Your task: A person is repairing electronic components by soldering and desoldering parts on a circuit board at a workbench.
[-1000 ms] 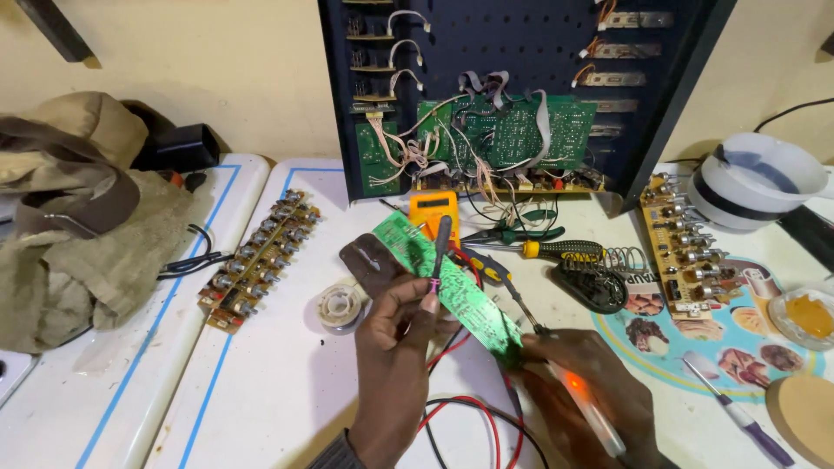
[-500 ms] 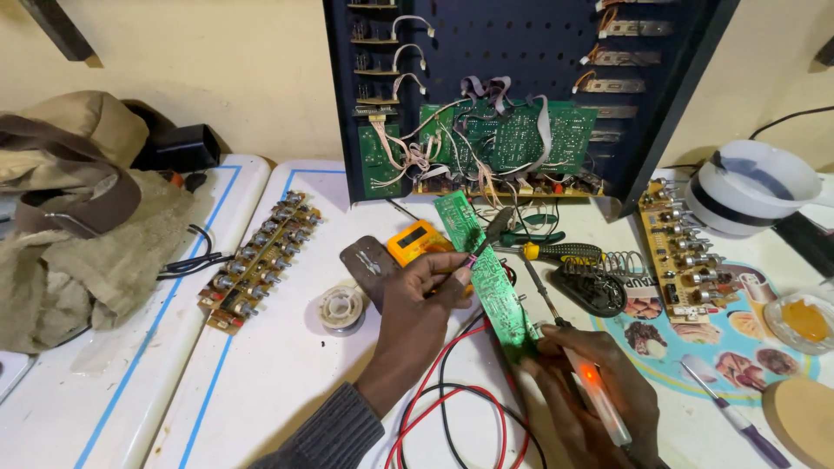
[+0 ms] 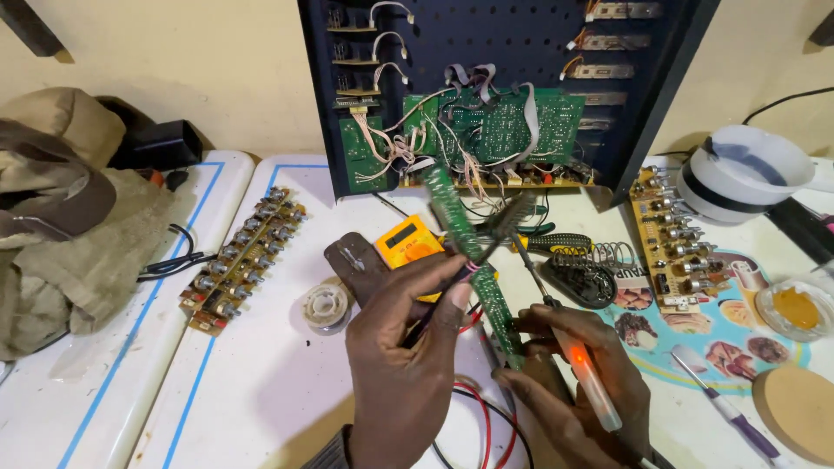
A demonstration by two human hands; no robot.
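Note:
My left hand (image 3: 404, 356) pinches a thin dark-handled brush (image 3: 508, 217), and its bristles rest against a long narrow green circuit board (image 3: 460, 226). The board stands tilted, nearly edge-on, in front of me. My right hand (image 3: 569, 395) grips a soldering iron (image 3: 586, 378) with a glowing orange light. Its fingertips also pinch the board's lower end. The iron's metal shaft points up towards the brush. Under the hands lie a yellow multimeter (image 3: 404, 243) and red and black leads (image 3: 478, 421).
An open black chassis (image 3: 512, 52) with green boards and loose wires stands behind. Knob-covered boards (image 3: 243, 260) (image 3: 673, 247), a solder spool (image 3: 327, 306), a coil iron stand (image 3: 591, 269), a screwdriver (image 3: 556, 243), a white pot (image 3: 747, 174), a flux dish (image 3: 795, 308) and bundled cloth (image 3: 61, 217) surround the hands.
The green board has swung from lying flat in my left hand to standing tilted, with my right fingers at its lower end. My left hand now holds the brush to it.

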